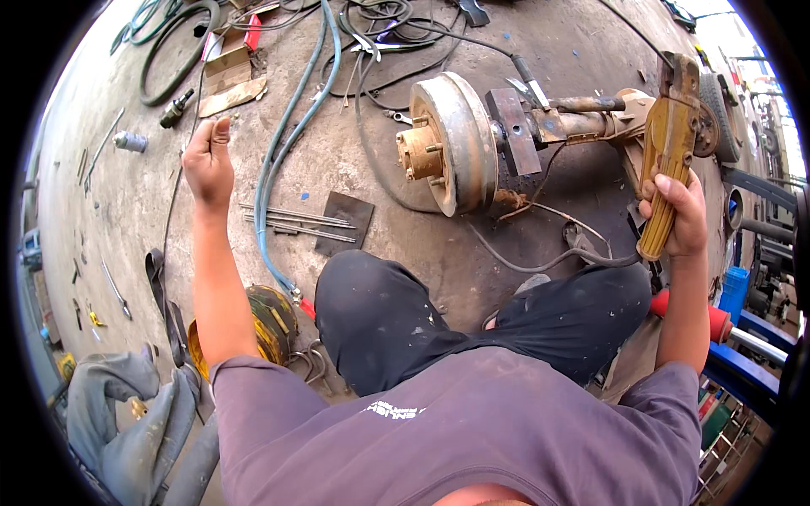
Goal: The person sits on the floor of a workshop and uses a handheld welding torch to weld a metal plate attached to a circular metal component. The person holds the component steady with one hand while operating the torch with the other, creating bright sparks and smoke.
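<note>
My right hand (679, 207) is shut on a worn yellow welding electrode holder (666, 160), with a thin dark rod rising from its jaws and a cable at its lower end. My left hand (211, 160) is raised, fingers curled and thumb up; whether anything is inside I cannot make out. Between them lies a rusty axle assembly (624, 126) with a hub and drum (451, 143). A dark steel block (513, 131) sits beside the drum, with another clamp-like tool (530, 84) above it. Loose rods (299, 221) lie on a dark plate (342, 202).
Blue hoses (278, 185) and black cables (396, 25) run over the concrete floor (110, 202). Around me are a spray can (131, 141), a yellow coil or drum (270, 325), grey clothing (118, 405), a red cylinder (692, 316), blue steel rails (734, 375) and a tyre (721, 118).
</note>
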Available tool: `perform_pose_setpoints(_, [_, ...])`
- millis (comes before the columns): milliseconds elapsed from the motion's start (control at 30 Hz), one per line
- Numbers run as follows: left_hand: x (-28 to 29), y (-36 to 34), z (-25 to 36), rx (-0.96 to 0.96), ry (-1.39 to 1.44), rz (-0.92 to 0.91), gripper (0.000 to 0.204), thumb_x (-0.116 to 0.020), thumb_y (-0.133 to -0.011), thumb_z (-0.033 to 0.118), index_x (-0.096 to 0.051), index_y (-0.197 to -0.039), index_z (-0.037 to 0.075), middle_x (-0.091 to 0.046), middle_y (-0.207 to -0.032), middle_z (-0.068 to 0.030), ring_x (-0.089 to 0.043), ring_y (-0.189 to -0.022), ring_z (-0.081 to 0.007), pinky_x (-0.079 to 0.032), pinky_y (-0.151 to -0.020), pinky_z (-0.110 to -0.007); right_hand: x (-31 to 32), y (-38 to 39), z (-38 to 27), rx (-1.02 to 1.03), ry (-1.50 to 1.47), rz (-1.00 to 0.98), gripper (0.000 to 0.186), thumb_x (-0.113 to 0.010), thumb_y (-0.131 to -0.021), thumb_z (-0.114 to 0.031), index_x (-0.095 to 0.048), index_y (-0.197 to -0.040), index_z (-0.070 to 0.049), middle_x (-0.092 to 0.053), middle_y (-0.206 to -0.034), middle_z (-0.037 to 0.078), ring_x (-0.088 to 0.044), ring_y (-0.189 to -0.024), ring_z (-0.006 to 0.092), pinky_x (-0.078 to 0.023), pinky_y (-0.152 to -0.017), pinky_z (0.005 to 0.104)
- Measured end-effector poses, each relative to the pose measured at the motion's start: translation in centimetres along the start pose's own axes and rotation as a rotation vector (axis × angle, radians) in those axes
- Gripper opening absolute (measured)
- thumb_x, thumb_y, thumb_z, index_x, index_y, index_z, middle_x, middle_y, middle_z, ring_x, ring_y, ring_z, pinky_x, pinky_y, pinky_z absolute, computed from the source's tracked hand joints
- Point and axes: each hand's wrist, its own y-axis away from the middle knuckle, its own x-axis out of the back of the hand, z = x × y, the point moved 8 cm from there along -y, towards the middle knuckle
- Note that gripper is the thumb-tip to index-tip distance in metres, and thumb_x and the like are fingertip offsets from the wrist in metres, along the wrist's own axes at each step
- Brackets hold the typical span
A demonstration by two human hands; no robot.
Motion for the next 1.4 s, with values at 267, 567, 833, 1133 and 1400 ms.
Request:
perform_pose_setpoints(267, [-16.7,7.1,20.5,-0.24,0.357,-1.191,0.034,-0.08,-0.087,0.028,-0.067,-0.098,-0.001,-0.069,-0.092,-0.0166,-0.067,-0.088,-0.0348,-0.053,-0.079,-0.042,6.0,4.2,1.4,0.261,-0.234,0.102,0.056,-0.068,-0.083,-0.011,-0.05,-0.134,0.006,-0.061,-0.112,0.015,-0.065,-0.101,0.0235,-0.061,-0.092,0.04])
perform_pose_setpoints(567, [-21.2,15.1,19.1,0.259,0.289,-1.736,0.041,-0.075,-0.093,0.035,-0.071,-0.111,-0.001,-0.073,-0.103,-0.0158,-0.069,-0.102,-0.027,-0.052,-0.092,-0.037,18.0,6.4,8.3,0.027,-0.194,0.134,0.073,-0.072,-0.083,-0.014,-0.041,-0.146,0.003,-0.058,-0.109,0.007,-0.062,-0.078,0.0152,-0.057,-0.053,0.0288])
perform_pose_setpoints(833, [-17.5,34.9,14.3,1.148,0.684,-1.666,0.042,-0.066,-0.101,0.029,-0.068,-0.126,-0.004,-0.073,-0.12,-0.0136,-0.065,-0.114,-0.021,-0.049,-0.102,-0.034,20.2,-1.7,10.8,0.172,-0.376,-0.132,0.074,-0.067,-0.084,-0.012,-0.039,-0.152,-0.003,-0.055,-0.121,0.01,-0.058,-0.091,0.0185,-0.064,-0.071,0.0368])
perform_pose_setpoints(1133, [-11.8,50.7,26.2,1.841,1.121,-0.69,0.049,-0.051,-0.107,0.033,-0.066,-0.126,-0.01,-0.069,-0.125,-0.0238,-0.064,-0.122,-0.0289,-0.044,-0.111,-0.039,16.8,-5.2,17.2,0.13,-0.452,-0.301,0.067,-0.068,-0.085,0.001,-0.042,-0.147,-0.002,-0.055,-0.11,0.01,-0.059,-0.081,0.0176,-0.055,-0.059,0.0337])
perform_pose_setpoints(1400, [-21.2,54.6,28.5,1.77,1.238,-0.928,0.039,-0.053,-0.106,0.029,-0.071,-0.116,-0.005,-0.073,-0.116,-0.0175,-0.066,-0.115,-0.0238,-0.049,-0.102,-0.037,25.2,-1.6,23.7,-0.05,-0.34,-0.253,0.07,-0.075,-0.082,-0.001,-0.042,-0.143,0.001,-0.055,-0.111,0.01,-0.061,-0.079,0.0179,-0.056,-0.057,0.0335])
